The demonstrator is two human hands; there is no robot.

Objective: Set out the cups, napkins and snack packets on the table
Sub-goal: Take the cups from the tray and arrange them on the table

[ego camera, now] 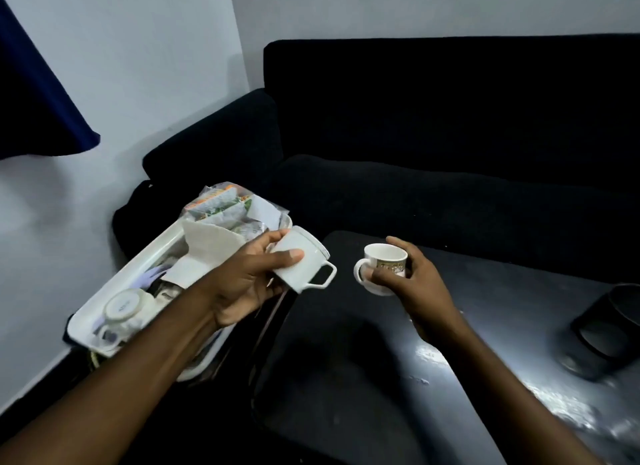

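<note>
Head view, left grip: the left hand [242, 284] is clenched round a plain white cup [300, 264], thumb across its side, fingers behind. The cup lies tilted, mouth toward the sofa, its squared handle hanging on the side away from the palm.
Head view, right grip: the right hand [412, 277] grasps a small patterned cup [386, 262] upright, fingers wrapped round the far side, thumb on the near side. Its looped handle points toward the other hand.
Between the grips: the two cups are near one another but apart, both held above the near-left corner of the dark counter [381, 378]; whether the patterned cup's base touches it I cannot tell.
Behind the left grip: a white tray [166, 243] sits off the counter's left edge, partly hidden by the left forearm.
In the tray: a white napkin [211, 243] stands folded just beyond the left knuckles; past it a clear bag of snack packets [225, 205] at the far end; another cup [126, 309] lies upturned at the near end, beside the forearm.
Right of the right grip: a black round container [613, 319] lies tipped at the counter's far right, well apart from both hands.
Beyond both grips: a black sofa [450, 135] runs along the counter's far side against a pale wall [138, 66].
Upper left: a dark blue cloth [34, 101] hangs in front of the wall.
Counter surface: glossy, with bright glare patches below the right forearm.
</note>
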